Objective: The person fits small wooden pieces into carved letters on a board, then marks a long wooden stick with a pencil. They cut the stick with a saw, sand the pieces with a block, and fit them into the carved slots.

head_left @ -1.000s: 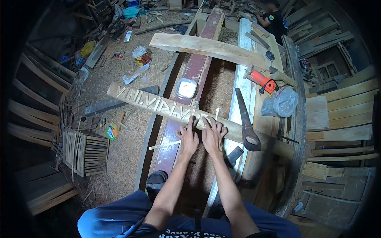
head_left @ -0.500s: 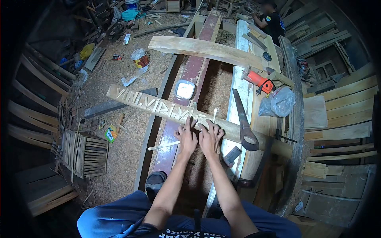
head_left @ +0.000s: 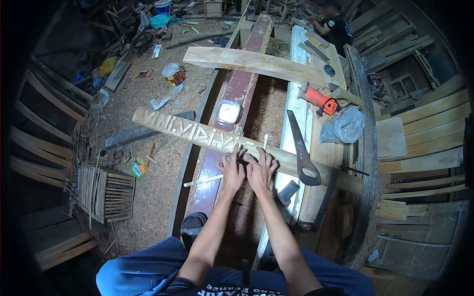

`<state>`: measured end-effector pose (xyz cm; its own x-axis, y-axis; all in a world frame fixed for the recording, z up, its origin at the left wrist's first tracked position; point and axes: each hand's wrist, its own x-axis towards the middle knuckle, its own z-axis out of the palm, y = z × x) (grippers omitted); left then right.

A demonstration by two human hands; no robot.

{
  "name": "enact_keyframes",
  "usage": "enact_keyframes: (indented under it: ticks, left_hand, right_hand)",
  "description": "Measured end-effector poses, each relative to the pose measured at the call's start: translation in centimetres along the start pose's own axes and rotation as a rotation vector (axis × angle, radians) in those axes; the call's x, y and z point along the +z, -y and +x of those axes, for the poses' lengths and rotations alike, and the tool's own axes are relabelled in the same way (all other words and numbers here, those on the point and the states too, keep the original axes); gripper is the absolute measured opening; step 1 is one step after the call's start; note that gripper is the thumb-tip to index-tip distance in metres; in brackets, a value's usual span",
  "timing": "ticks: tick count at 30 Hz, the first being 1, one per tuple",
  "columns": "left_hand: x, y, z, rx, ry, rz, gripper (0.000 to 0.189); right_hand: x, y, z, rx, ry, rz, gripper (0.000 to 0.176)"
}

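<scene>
A long wooden plank (head_left: 197, 139) lies slanting across the supports and bears raised pale wooden letters (head_left: 193, 131) reading "VINI.VIDI.VI" and a further piece by my fingers. My left hand (head_left: 232, 170) rests at the plank's near edge, fingers bent and tips pressed at a wooden letter. Close beside it, my right hand (head_left: 260, 168) has its fingers curled at the same spot, thumb toward the left hand. The fingers partly hide the letter. A thin pale stick (head_left: 266, 141) stands out just beyond my right fingers. A white tub (head_left: 229, 112) sits beyond the plank.
A handsaw (head_left: 302, 153) lies over the plank's right part. Beyond it are a red power tool (head_left: 320, 99) and a plastic bag (head_left: 348, 126). Another curved plank (head_left: 252, 60) crosses farther off. A paint can (head_left: 173, 76) stands on the floor. A person (head_left: 336, 27) works at the back right.
My hands stay at the same letter, with only slight finger movement. The view has shifted a little.
</scene>
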<state>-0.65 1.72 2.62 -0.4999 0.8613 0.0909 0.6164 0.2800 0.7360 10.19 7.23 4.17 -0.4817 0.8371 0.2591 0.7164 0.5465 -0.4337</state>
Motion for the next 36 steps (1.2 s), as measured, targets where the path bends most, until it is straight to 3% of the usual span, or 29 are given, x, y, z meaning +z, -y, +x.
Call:
enact_keyframes:
  ticks: [15, 18, 20, 23, 25, 27, 32, 34, 36]
  left_hand:
    - [0.2, 0.0, -0.1, -0.063, -0.025, -0.023, 0.081]
    - [0.1, 0.2, -0.4, -0.046, -0.031, -0.043, 0.075]
    - [0.4, 0.8, -0.8, 0.032, -0.140, -0.024, 0.062]
    - [-1.9, 1.5, -1.6, -0.025, -0.105, -0.160, 0.051]
    - [-3.4, 3.5, -2.7, -0.001, -0.127, -0.114, 0.047]
    - [-5.3, 4.9, -3.8, 0.052, -0.135, 0.022, 0.037]
    - [-7.1, 5.5, -5.3, 0.011, -0.073, 0.291, 0.034]
    - [-6.5, 5.7, -5.6, -0.034, 0.049, 0.341, 0.032]
    - [-5.8, 5.6, -5.8, -0.051, 0.042, 0.321, 0.029]
  right_hand:
    - [0.2, -0.3, -0.5, 0.035, 0.028, 0.007, 0.045]
    - [0.0, 0.1, -0.8, 0.024, -0.035, 0.037, 0.045]
    - [-0.5, 0.5, -0.7, -0.021, -0.039, 0.079, 0.042]
    - [0.7, 1.2, -1.5, -0.126, -0.039, 0.148, 0.037]
    - [1.9, 2.0, -2.3, -0.223, -0.033, 0.180, 0.035]
    - [2.6, 3.0, -3.6, -0.215, 0.039, 0.196, 0.039]
    - [4.0, 3.8, -5.1, -0.227, 0.172, 0.087, 0.046]
    - [4.1, 3.6, -5.1, -0.229, 0.167, 0.089, 0.041]
    - [4.2, 3.4, -4.7, -0.211, 0.174, 0.132, 0.034]
